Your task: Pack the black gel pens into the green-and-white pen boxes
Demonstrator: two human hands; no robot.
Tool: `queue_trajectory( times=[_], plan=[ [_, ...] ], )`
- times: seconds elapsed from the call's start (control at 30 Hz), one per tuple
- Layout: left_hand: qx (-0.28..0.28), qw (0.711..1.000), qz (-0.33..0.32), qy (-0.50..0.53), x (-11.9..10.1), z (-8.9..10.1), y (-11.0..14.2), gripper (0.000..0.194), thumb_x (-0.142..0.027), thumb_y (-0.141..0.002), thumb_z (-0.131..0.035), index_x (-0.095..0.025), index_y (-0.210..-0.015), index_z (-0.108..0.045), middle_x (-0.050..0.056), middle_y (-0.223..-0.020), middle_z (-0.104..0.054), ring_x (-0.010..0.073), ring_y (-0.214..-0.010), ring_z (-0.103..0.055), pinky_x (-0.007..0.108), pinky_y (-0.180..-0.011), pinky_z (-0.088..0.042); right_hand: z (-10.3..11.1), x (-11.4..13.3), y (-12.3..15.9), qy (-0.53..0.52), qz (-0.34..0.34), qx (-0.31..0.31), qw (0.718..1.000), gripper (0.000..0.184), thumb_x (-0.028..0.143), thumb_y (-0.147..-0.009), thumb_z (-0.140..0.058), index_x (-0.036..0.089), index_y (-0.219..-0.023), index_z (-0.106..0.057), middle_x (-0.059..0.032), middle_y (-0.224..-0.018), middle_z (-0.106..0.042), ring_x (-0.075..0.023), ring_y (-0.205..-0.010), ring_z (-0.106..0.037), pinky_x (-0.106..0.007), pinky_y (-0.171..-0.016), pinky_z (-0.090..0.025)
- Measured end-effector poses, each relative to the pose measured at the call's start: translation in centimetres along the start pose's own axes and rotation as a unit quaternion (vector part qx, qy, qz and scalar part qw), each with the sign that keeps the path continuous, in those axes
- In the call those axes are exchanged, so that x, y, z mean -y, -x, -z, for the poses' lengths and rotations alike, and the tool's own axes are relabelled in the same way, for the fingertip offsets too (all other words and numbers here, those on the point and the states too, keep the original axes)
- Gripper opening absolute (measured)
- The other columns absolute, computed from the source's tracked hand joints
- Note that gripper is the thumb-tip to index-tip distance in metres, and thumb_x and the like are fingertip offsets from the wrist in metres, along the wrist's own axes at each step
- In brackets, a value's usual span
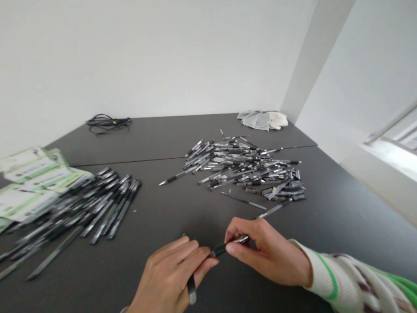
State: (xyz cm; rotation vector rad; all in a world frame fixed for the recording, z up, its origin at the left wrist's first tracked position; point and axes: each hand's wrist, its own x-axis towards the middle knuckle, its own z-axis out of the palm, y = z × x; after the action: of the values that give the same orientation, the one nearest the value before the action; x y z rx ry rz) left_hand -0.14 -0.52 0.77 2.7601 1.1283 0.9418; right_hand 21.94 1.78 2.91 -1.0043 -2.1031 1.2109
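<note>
A slim pen with a black grip (220, 249) is held low in the frame, right of centre, slanted slightly up towards the right. Its left end is pinched between the thumb and fingers of the left hand (172, 271), while its right end, where a shiny silvery part shows, is pinched between the thumb and forefinger of the right hand (267, 252). A dark rod with a rounded grey end (191, 289) is also held in the left hand, protruding below the fingers; whether it is a whole pen cannot be told. The right wrist is covered by a cream knitted sleeve with green stripes (339, 276). Above the hands, a loose heap of clear and black pens (241, 163) is spread from the centre to the right of the frame, with a few pens lying apart at its edges. At the left, a blurred row of dark pens (107, 208) is laid slantwise, partly beside and over green and white printed packets (39, 174). Near the far edge of the dark grey counter (156, 139), a coiled black cable (107, 122) is seen at upper left, and white gloves (276, 120) at upper right. A pale wall (156, 56) is seen behind.
</note>
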Motion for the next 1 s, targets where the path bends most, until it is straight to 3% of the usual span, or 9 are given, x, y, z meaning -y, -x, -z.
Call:
queue_trajectory(
  times=[0.1, 0.17, 0.23, 0.3, 0.4, 0.53, 0.7, 0.83, 1.0],
  plan=[
    [0.018, 1.000, 0.017, 0.016, -0.3, 0.4, -0.1, 0.012, -0.030, -0.090, -0.059, -0.020, -0.086, -0.065, -0.001, -0.065, -0.065, 0.0126, -0.056, -0.059, 0.025, -0.060, -0.050, 0.3, -0.2, 0.3, -0.039, -0.029, 0.021, 0.999, 0.014, 0.028, -0.095, -0.050, 0.018, -0.087, -0.055, 0.0038, -0.067, -0.053, -0.0099, -0.060, -0.050, -0.021, -0.055, -0.037],
    [-0.016, 0.999, 0.046, 0.003, 0.0, 1.3, 0.3, 0.026, -0.043, -0.085, -0.063, -0.019, -0.094, -0.066, -0.001, -0.065, -0.064, 0.0134, -0.058, -0.060, 0.025, -0.059, -0.049, 1.2, -0.6, 0.1, -0.074, -0.037, 0.014, 0.996, 0.020, 0.034, -0.097, -0.048, 0.018, -0.088, -0.054, 0.0041, -0.064, -0.052, -0.0105, -0.058, -0.051, -0.022, -0.056, -0.040],
    [-0.109, 0.988, 0.107, -0.034, 0.5, 2.9, 1.1, 0.034, -0.046, -0.083, -0.065, -0.018, -0.101, -0.066, -0.002, -0.062, -0.060, 0.0132, -0.057, -0.057, 0.024, -0.057, -0.047, 2.3, -1.0, -1.3, -0.082, -0.019, -0.016, 0.996, 0.023, 0.040, -0.097, -0.048, 0.018, -0.092, -0.054, 0.0026, -0.066, -0.054, -0.0125, -0.062, -0.055, -0.025, -0.061, -0.045],
    [-0.227, 0.951, 0.201, -0.065, 0.9, 4.5, 2.5, 0.022, -0.038, -0.087, -0.063, -0.018, -0.096, -0.066, -0.003, -0.060, -0.056, 0.0118, -0.055, -0.054, 0.023, -0.056, -0.045, 2.9, -1.1, -4.1, -0.080, 0.013, -0.034, 0.996, 0.023, 0.042, -0.095, -0.051, 0.019, -0.099, -0.053, 0.0000, -0.076, -0.058, -0.0147, -0.070, -0.059, -0.028, -0.068, -0.048],
    [-0.332, 0.880, 0.334, -0.058, 0.7, 6.0, 4.8, 0.015, -0.031, -0.090, -0.057, -0.019, -0.083, -0.062, -0.002, -0.066, -0.058, 0.0113, -0.059, -0.055, 0.022, -0.058, -0.046, 1.3, -0.1, -10.4, -0.084, 0.066, 0.023, 0.994, 0.022, 0.039, -0.093, -0.053, 0.020, -0.104, -0.052, -0.0018, -0.088, -0.058, -0.0160, -0.078, -0.061, -0.030, -0.073, -0.051],
    [-0.327, 0.852, 0.408, -0.003, -0.1, 6.0, 6.9, 0.018, -0.034, -0.092, -0.051, -0.021, -0.081, -0.057, -0.002, -0.070, -0.056, 0.0118, -0.063, -0.055, 0.020, -0.059, -0.046, -4.5, 1.3, -19.0, 0.011, 0.186, 0.120, 0.975, 0.016, 0.025, -0.089, -0.052, 0.016, -0.101, -0.057, -0.0030, -0.093, -0.060, -0.0161, -0.084, -0.060, -0.030, -0.078, -0.049],
    [-0.334, 0.851, 0.404, 0.038, 0.4, 5.5, 8.3, 0.016, -0.033, -0.095, -0.045, -0.022, -0.092, -0.056, 0.001, -0.080, -0.058, 0.0139, -0.074, -0.058, 0.022, -0.069, -0.049, -9.3, 1.3, -26.0, 0.075, 0.236, 0.136, 0.959, 0.018, 0.008, -0.080, -0.053, 0.016, -0.092, -0.064, -0.0024, -0.086, -0.064, -0.0170, -0.084, -0.059, -0.031, -0.084, -0.046],
    [-0.335, 0.854, 0.395, 0.056, 1.7, 5.1, 9.0, 0.018, -0.034, -0.094, -0.045, -0.022, -0.097, -0.057, 0.004, -0.088, -0.062, 0.0153, -0.083, -0.062, 0.024, -0.076, -0.051, -9.4, 1.3, -27.7, 0.121, 0.246, 0.088, 0.958, 0.032, 0.001, -0.086, -0.039, 0.017, -0.097, -0.065, -0.0056, -0.095, -0.064, -0.0173, -0.094, -0.057, -0.034, -0.092, -0.042],
    [-0.321, 0.851, 0.407, 0.085, 2.5, 4.6, 9.2, 0.017, -0.034, -0.093, -0.048, -0.023, -0.099, -0.060, 0.002, -0.083, -0.063, 0.0150, -0.078, -0.063, 0.023, -0.074, -0.049, -8.9, 0.5, -25.4, 0.188, 0.253, 0.096, 0.944, 0.032, 0.006, -0.092, -0.036, 0.016, -0.100, -0.065, -0.0080, -0.097, -0.063, -0.0191, -0.095, -0.056, -0.037, -0.093, -0.042]
  ],
)
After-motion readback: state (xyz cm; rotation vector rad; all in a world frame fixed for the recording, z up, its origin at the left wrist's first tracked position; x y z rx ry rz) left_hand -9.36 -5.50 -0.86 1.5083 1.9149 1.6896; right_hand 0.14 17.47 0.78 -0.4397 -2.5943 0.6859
